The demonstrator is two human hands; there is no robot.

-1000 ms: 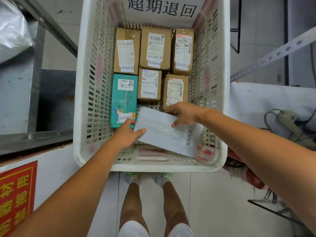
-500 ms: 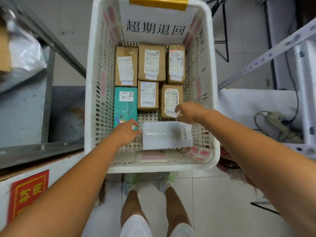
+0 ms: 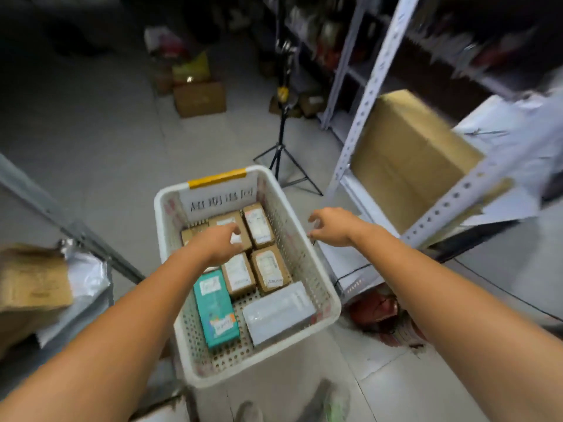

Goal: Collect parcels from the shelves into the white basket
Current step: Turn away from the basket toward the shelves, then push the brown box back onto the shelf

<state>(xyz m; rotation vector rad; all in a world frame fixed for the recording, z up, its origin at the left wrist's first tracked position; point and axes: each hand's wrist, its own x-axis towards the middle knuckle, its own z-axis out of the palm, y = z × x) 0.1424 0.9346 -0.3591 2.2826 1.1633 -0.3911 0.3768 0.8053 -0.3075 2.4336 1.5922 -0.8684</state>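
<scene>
The white basket (image 3: 330,295) stands on the floor in front of me. Inside lie several brown cardboard parcels (image 3: 269,268), a teal box (image 3: 216,309) and a white flat parcel (image 3: 278,312) at the near right. My left hand (image 3: 217,243) hovers above the brown parcels with loosely curled fingers and holds nothing. My right hand (image 3: 330,226) is raised above the basket's right rim, fingers relaxed and empty.
A metal shelf rack (image 3: 370,95) on the right carries a large cardboard box (image 3: 405,159) and white bags (image 3: 511,138). A tripod (image 3: 285,129) stands beyond the basket. Another shelf (image 3: 39,287) with a box and bag is at the left. Boxes (image 3: 199,99) sit on the far floor.
Both hands let go of the white parcel, which now lies in the basket, and lifted away. The view swung up toward the room and the right shelves.
</scene>
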